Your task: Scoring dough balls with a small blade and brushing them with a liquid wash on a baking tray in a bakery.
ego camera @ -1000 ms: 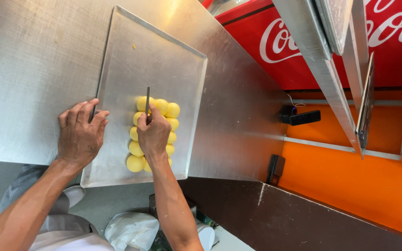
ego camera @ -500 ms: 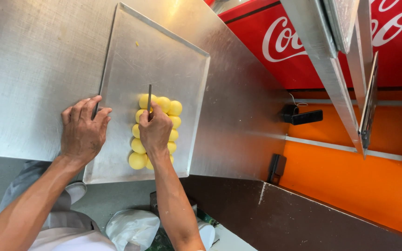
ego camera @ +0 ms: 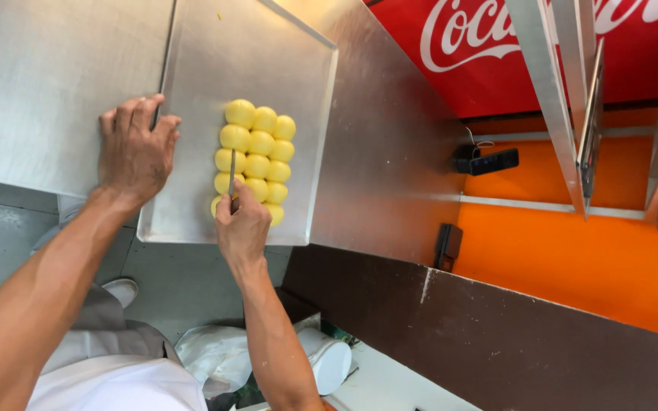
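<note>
Brushed stainless table [ego camera: 39, 84], dull sheen, fine scratches. On it a shallow rectangular metal tray [ego camera: 268, 68], near edge overhanging the table. Mostly bare; only a tight block of yellow dough balls [ego camera: 257, 156] fills its near part, three across, smooth and rounded, touching. Much tray left unfilled. Left hand [ego camera: 137, 148] lies flat, fingers spread, on the tray's left rim. Right hand [ego camera: 241, 224] pinches a thin dark blade [ego camera: 231, 179] set against the balls' left column.

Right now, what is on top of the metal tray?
The metal tray holds yellow dough balls packed in rows. The right hand holds a thin blade among them and covers the nearest balls. The left hand rests on the tray's left edge.
</note>
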